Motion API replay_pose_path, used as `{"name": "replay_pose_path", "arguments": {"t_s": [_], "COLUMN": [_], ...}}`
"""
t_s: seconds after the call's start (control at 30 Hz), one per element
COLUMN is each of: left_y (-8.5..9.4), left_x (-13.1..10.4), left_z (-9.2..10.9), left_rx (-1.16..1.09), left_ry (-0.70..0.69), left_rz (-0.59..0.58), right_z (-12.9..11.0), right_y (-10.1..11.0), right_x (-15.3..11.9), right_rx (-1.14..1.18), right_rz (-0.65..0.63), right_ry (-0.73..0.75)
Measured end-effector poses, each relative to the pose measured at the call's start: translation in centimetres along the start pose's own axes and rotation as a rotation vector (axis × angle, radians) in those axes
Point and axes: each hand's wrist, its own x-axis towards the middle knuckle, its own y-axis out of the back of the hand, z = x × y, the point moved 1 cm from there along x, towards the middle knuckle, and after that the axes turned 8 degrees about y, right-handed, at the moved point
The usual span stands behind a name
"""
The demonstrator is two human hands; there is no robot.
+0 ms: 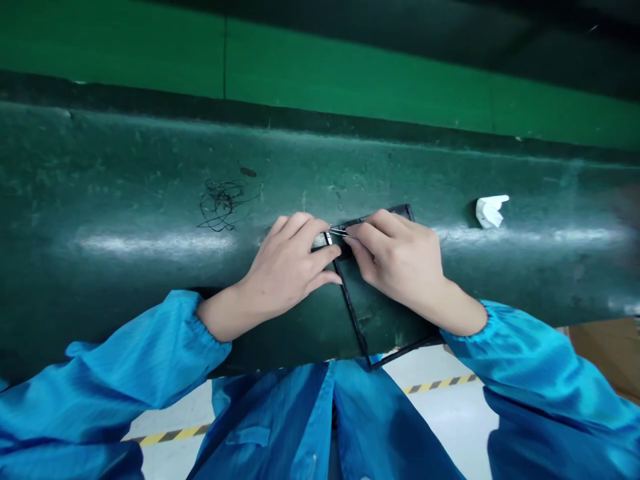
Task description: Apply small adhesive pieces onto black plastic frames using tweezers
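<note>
A thin rectangular black frame (353,312) lies at an angle on the green table, its near corner reaching past the table's front edge. My left hand (287,267) is closed on the frame's left side near the far corner, with the fingertips and thumb along the bar. Slim metal tweezers (340,232) are pinched in my right hand (403,257), tips pointing left at that corner, close to my left index finger. A small light-coloured strip shows at the corner between the hands. My right hand covers much of the frame's far right part.
A tangle of thin black thread or wire (223,202) lies on the table (125,173) at the left, with a small dark scrap (248,172) beyond it. To the right sits a white plastic piece (491,211). A green raised panel (325,73) runs along the back.
</note>
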Motion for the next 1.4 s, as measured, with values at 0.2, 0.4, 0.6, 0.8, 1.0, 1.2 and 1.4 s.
{"name": "replay_pose_path", "arguments": {"t_s": [0.2,0.4,0.6,0.8,1.0,1.2,1.4], "left_y": [-0.1,-0.2,-1.0,-0.5,-0.5,-0.6,-0.2], "left_x": [-0.5,-2.0,-3.4,-3.3,-3.9,-4.4,-4.2], "left_z": [0.3,2.6,4.5,4.2,5.1,5.5,5.3], "left_rx": [-0.026,-0.053,-0.150,-0.078,0.111,0.138,0.142], "left_ry": [-0.030,-0.115,-0.265,-0.313,-0.153,-0.190,-0.201], "left_rz": [0.037,-0.015,-0.168,-0.053,-0.083,-0.114,-0.140], "right_z": [-0.2,-0.8,-1.4,-1.1,-0.6,-0.9,-1.0], "right_y": [0.9,0.2,-0.2,-0.3,-1.5,-1.8,-2.1], "right_x": [1.7,1.2,0.6,0.9,0.6,0.5,0.4], "right_rx": [-0.034,0.033,0.160,0.213,0.357,0.362,0.411], "right_rz": [-0.094,-0.060,-0.065,-0.014,0.094,0.130,0.148], "right_ry": [0.119,0.106,0.148,0.200,0.198,0.162,0.103]}}
